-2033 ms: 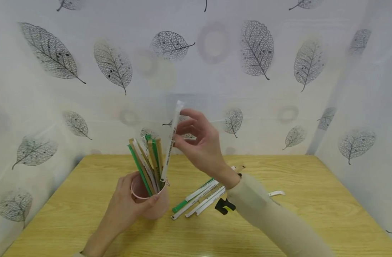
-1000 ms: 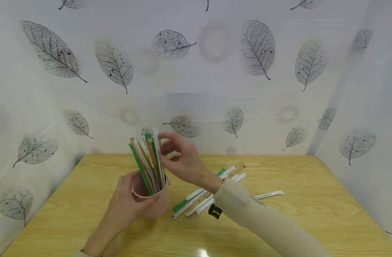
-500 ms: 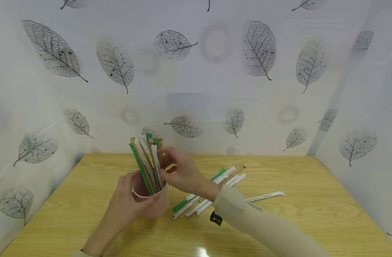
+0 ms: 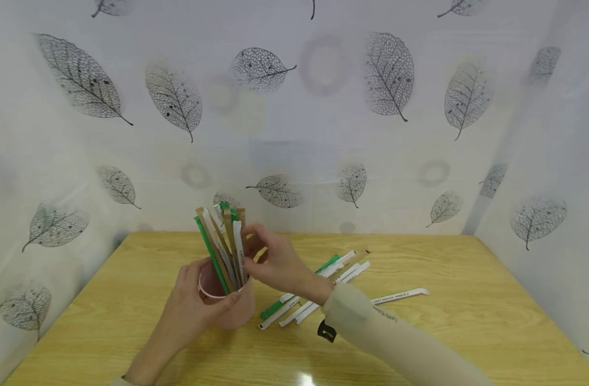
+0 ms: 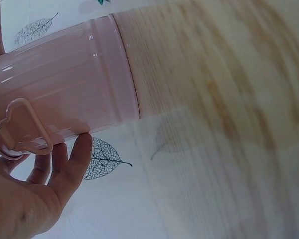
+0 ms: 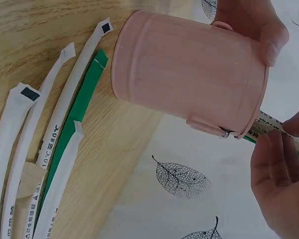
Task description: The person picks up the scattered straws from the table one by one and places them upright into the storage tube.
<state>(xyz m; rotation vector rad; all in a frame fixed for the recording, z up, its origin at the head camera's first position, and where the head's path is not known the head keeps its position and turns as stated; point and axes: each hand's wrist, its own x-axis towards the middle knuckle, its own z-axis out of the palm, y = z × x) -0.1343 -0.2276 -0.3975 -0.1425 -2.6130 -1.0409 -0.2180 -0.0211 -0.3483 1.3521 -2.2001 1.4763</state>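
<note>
A pink bucket [image 4: 238, 312] with small side handles stands on the table, filled with upright paper-wrapped straws [image 4: 214, 247] in white, brown and green. My left hand [image 4: 185, 300] grips its rim, thumb in front; in the left wrist view its fingers curl against the pink wall [image 5: 60, 84] beside a handle. At the right side of the rim, my right hand [image 4: 277, 265] pinches a white wrapped straw [image 4: 238, 244] between thumb and fingers. That straw's lower end is inside the bucket, hidden from view. The right wrist view shows the right fingers [image 6: 276, 159] at the bucket's mouth.
Several wrapped straws [image 4: 287, 312], white, green and brown, lie in a loose pile right of the bucket, partly under my right forearm. One white straw [image 4: 400, 296] lies apart farther right. A leaf-printed sheet [image 4: 323, 134] encloses the wooden table [image 4: 444, 338].
My right hand has come down and left, lowering the white straw from above the rim into the bucket. Over the last half second it has moved only slightly. The left hand stays put.
</note>
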